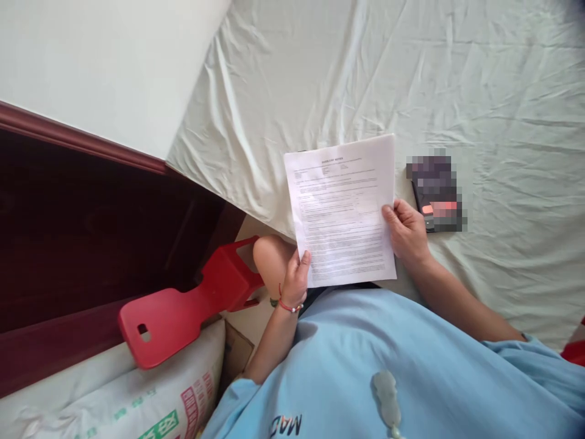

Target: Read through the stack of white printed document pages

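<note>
A white printed sheet of paper [342, 213] is held up in front of my body, its lines of text facing me. My left hand [295, 280] pinches its lower left edge, thumb on the front and fingers behind. My right hand [406, 231] grips the right edge at mid-height, with the thumb on the printed side. Whether more sheets lie behind the top one I cannot tell. Just right of my right hand, a dark, partly blurred flat object [434, 195] rests on the bedsheet.
A wrinkled pale bedsheet [503, 110] spreads ahead and to the right. At the left stand a red plastic chair [169, 323], dark red wooden furniture [82, 225] with a white surface [91, 73], and a white printed sack [150, 396]. My knee [269, 262] is beside the chair.
</note>
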`<state>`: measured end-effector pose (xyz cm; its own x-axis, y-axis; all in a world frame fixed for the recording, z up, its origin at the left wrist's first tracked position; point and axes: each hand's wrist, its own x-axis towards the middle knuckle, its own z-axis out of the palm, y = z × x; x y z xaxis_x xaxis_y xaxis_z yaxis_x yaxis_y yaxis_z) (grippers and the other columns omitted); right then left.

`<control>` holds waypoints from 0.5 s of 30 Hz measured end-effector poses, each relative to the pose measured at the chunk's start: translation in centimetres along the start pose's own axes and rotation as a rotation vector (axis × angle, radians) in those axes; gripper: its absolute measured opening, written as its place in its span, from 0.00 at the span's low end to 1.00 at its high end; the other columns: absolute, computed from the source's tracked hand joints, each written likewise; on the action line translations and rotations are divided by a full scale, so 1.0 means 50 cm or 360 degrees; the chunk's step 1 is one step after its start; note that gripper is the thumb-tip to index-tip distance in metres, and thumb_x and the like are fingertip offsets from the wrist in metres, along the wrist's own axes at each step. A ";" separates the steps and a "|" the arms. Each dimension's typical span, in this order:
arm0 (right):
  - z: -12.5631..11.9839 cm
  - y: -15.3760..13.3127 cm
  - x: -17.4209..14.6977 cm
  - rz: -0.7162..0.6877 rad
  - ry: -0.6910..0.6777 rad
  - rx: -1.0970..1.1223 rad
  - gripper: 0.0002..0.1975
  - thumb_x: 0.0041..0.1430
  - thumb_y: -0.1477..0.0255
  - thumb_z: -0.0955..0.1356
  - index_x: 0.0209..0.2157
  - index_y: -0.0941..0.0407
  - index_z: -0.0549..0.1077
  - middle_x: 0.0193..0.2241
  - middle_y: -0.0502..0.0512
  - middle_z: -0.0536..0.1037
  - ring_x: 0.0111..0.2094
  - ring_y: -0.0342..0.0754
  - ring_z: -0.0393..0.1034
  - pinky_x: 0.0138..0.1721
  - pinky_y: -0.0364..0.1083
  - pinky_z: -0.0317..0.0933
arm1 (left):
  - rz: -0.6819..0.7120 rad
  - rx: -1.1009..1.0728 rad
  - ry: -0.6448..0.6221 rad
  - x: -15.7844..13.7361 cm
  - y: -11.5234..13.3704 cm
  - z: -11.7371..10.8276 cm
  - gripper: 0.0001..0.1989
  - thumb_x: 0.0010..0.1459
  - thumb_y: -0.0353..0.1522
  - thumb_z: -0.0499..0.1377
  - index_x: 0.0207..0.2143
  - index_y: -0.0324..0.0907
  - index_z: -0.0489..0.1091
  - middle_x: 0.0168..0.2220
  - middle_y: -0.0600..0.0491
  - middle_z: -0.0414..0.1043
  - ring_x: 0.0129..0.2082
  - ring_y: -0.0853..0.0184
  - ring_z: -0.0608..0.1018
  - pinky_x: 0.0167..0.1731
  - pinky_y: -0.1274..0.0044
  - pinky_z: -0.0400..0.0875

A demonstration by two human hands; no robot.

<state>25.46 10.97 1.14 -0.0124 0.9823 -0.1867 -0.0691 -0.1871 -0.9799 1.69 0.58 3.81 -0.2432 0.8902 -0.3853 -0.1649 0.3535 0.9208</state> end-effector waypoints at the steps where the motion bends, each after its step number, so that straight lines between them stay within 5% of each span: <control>1: 0.000 0.000 0.000 0.0006 0.0007 -0.0026 0.18 0.65 0.52 0.66 0.34 0.52 0.65 0.30 0.50 0.69 0.30 0.46 0.62 0.32 0.46 0.61 | -0.0009 0.0012 0.0023 -0.007 -0.009 -0.003 0.28 0.62 0.50 0.65 0.56 0.41 0.76 0.55 0.43 0.78 0.60 0.53 0.76 0.61 0.65 0.71; 15: -0.004 -0.006 -0.002 -0.0115 -0.0017 -0.0402 0.15 0.67 0.56 0.66 0.40 0.54 0.72 0.30 0.50 0.74 0.30 0.45 0.65 0.33 0.45 0.59 | 0.0066 0.0216 0.0259 0.002 -0.062 -0.017 0.26 0.63 0.53 0.61 0.48 0.41 0.78 0.47 0.46 0.81 0.50 0.57 0.81 0.52 0.69 0.75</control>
<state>25.71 10.91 1.44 -0.0271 0.9929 -0.1160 0.1811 -0.1092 -0.9774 1.37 -0.66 0.89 -0.3999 0.8504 -0.3419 -0.0244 0.3630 0.9315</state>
